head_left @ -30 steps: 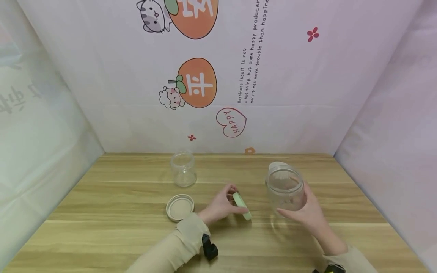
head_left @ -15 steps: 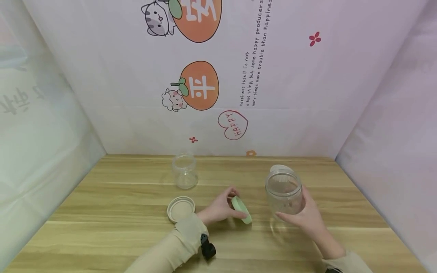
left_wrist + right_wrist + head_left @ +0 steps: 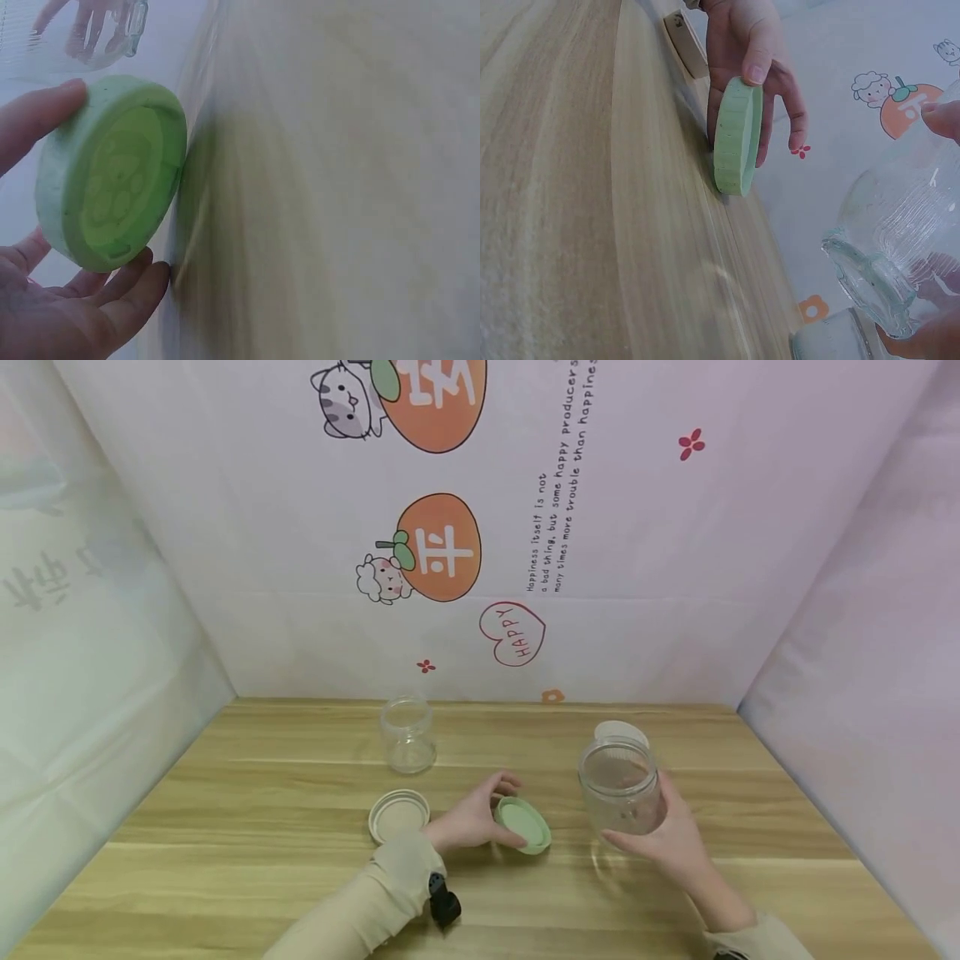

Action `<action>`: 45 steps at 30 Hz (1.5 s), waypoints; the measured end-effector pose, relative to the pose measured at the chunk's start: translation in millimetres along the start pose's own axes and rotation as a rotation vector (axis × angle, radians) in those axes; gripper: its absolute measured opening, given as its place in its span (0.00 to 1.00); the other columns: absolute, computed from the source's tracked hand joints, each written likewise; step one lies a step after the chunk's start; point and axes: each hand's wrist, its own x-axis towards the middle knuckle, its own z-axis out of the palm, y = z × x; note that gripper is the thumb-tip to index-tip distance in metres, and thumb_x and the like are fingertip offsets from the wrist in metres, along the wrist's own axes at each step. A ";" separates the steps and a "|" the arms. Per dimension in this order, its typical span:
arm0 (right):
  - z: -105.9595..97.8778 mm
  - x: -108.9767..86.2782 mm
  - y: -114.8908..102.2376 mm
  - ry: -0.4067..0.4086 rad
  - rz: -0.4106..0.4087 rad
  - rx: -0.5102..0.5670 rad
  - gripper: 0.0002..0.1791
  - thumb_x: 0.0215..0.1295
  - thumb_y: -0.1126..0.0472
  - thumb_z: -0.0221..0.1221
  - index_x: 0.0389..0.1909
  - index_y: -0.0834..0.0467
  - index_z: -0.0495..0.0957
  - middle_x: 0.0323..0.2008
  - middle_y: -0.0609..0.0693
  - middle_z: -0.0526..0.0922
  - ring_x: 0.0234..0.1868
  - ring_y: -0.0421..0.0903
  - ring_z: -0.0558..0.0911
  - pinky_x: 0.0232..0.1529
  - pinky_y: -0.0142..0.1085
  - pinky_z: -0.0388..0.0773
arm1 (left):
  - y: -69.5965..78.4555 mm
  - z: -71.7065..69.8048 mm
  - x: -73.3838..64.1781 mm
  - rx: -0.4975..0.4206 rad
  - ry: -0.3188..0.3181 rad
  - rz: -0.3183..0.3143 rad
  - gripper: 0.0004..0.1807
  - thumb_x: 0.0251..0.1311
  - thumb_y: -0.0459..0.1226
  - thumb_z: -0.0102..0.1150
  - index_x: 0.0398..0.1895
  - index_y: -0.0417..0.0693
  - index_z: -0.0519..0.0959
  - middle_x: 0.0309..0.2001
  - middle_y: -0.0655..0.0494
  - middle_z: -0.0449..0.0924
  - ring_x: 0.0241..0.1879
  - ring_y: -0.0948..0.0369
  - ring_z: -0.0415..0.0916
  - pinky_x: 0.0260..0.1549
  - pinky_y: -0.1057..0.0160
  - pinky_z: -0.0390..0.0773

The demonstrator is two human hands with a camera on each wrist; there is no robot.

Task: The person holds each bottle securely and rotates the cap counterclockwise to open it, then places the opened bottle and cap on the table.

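Note:
My left hand (image 3: 474, 818) pinches a round green lid (image 3: 523, 825) between thumb and fingers, tilted on its edge close to the wooden table. In the left wrist view its recessed side (image 3: 124, 176) faces the camera, with a raised pattern inside. My right hand (image 3: 675, 843) grips a clear, lidless jar (image 3: 617, 806) round its side, mouth upward. In the right wrist view the jar's thick base (image 3: 870, 289) appears apart from the tabletop. Fingers cover part of the jar's wall.
A second clear jar (image 3: 408, 747) stands lidless at the back left. A beige lid (image 3: 397, 818) lies upturned in front of it, near my left wrist. Behind the gripped jar shows a white round top (image 3: 622, 729). White printed sheets (image 3: 637, 610) wall in the table (image 3: 225, 860).
My left hand has turned the green lid from nearly edge-on to showing its face, shifting slightly left. My right hand and the jar have moved slightly left and toward me.

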 end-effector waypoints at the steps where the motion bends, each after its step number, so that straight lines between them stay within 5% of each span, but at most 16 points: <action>1: 0.1 0.0 0.2 -0.001 -0.003 0.002 0.51 0.34 0.69 0.76 0.63 0.62 0.60 0.52 0.55 0.73 0.47 0.26 0.70 0.45 0.23 0.71 | -0.4 -0.5 -0.5 0.005 -0.003 0.003 0.41 0.43 0.32 0.74 0.61 0.43 0.63 0.59 0.41 0.69 0.57 0.46 0.69 0.55 0.49 0.71; 16: 4.6 -0.9 3.2 -0.004 0.014 -0.001 0.52 0.32 0.67 0.77 0.64 0.60 0.61 0.51 0.35 0.71 0.51 0.26 0.67 0.50 0.27 0.65 | -6.6 -4.1 -3.7 0.095 -0.049 -0.004 0.51 0.39 0.31 0.76 0.68 0.47 0.57 0.58 0.48 0.70 0.60 0.48 0.68 0.60 0.48 0.67; 27: 8.2 -1.4 2.9 -0.006 0.011 -0.018 0.55 0.29 0.67 0.77 0.64 0.60 0.61 0.53 0.54 0.73 0.50 0.23 0.65 0.50 0.47 0.68 | -8.0 -4.7 -2.2 0.134 -0.082 0.008 0.51 0.39 0.29 0.75 0.69 0.45 0.57 0.60 0.44 0.70 0.63 0.47 0.66 0.63 0.49 0.65; 38: 10.2 -2.7 2.8 -0.022 0.017 -0.023 0.56 0.30 0.67 0.77 0.66 0.60 0.59 0.53 0.52 0.72 0.50 0.23 0.65 0.49 0.44 0.69 | -9.4 -4.9 -1.4 0.124 -0.095 0.014 0.51 0.39 0.28 0.75 0.69 0.45 0.58 0.62 0.43 0.69 0.65 0.48 0.64 0.65 0.50 0.64; 45: 10.2 -1.4 3.3 -0.017 0.006 -0.020 0.55 0.31 0.66 0.77 0.66 0.59 0.59 0.51 0.28 0.68 0.51 0.24 0.66 0.50 0.46 0.69 | -6.0 -9.1 -1.1 0.102 -0.091 0.033 0.49 0.40 0.28 0.74 0.69 0.42 0.58 0.63 0.40 0.67 0.64 0.47 0.64 0.64 0.50 0.64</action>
